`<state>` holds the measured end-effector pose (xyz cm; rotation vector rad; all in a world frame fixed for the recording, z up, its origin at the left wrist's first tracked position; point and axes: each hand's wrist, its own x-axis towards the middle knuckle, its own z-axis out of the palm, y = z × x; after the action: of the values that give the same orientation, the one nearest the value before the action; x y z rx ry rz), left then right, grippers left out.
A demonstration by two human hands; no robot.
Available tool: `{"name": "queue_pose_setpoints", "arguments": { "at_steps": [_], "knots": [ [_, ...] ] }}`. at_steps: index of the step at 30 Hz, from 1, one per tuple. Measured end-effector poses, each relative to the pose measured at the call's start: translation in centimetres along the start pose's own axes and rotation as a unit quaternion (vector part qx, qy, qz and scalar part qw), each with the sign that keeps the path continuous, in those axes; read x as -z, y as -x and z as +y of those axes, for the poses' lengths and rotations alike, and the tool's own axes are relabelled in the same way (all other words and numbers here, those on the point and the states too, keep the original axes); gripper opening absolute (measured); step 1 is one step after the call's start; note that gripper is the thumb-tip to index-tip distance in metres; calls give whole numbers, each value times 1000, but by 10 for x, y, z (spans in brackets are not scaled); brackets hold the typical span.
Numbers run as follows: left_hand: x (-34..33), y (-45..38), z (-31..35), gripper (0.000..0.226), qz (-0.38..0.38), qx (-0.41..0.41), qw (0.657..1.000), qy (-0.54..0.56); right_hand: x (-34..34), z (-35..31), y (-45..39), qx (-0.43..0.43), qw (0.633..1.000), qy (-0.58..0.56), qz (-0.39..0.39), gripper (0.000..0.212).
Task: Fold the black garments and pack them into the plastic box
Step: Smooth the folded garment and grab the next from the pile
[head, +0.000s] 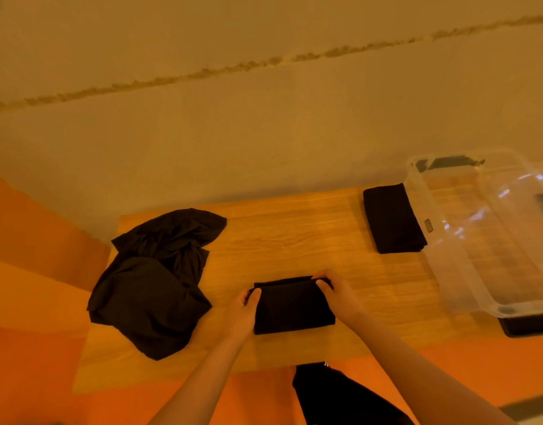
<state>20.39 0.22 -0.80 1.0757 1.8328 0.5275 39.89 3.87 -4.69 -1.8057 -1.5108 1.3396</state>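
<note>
Gripping a small folded black garment [293,308] at the near middle of the wooden tabletop [294,234], both hands work its upper corners in the head view. Left hand [244,311] pinches the garment's top-left corner, thumb on top and fingers curled under the edge. Right hand [334,291] grips the top-right corner, fingers curled over the far edge, thumb on the cloth. The garment lies flat as a compact rectangle, its near edge free of the hands.

A second folded black garment [392,219] sits at the far right of the tabletop, just beside the left wall of the clear plastic box [441,250]; whether they touch, cannot tell. The box is open-topped at the right end of the tabletop, wood grain visible through its bottom, with dark clips at its far and near rims. No garment shows inside it.

A heap of unfolded black garments [153,283] lies crumpled at the left end of the tabletop, draping partly over the left edge. Dark cloth [334,397] shows below the near edge, between the forearms. Orange floor [34,271] to the left, plain wall [264,118] behind.
</note>
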Motion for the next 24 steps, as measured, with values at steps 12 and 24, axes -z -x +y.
{"name": "queue_pose_setpoints", "arguments": {
  "at_steps": [12, 24],
  "knots": [
    [-26, -59, -32, 14, 136, 59, 989, 20, -8, 12, -33, 45, 961, 262, 76, 30],
    [-55, -39, -61, 67, -32, -132, 898, -418, -18, 48, -14, 153, 865, 477, -38, 65]
  ]
}}
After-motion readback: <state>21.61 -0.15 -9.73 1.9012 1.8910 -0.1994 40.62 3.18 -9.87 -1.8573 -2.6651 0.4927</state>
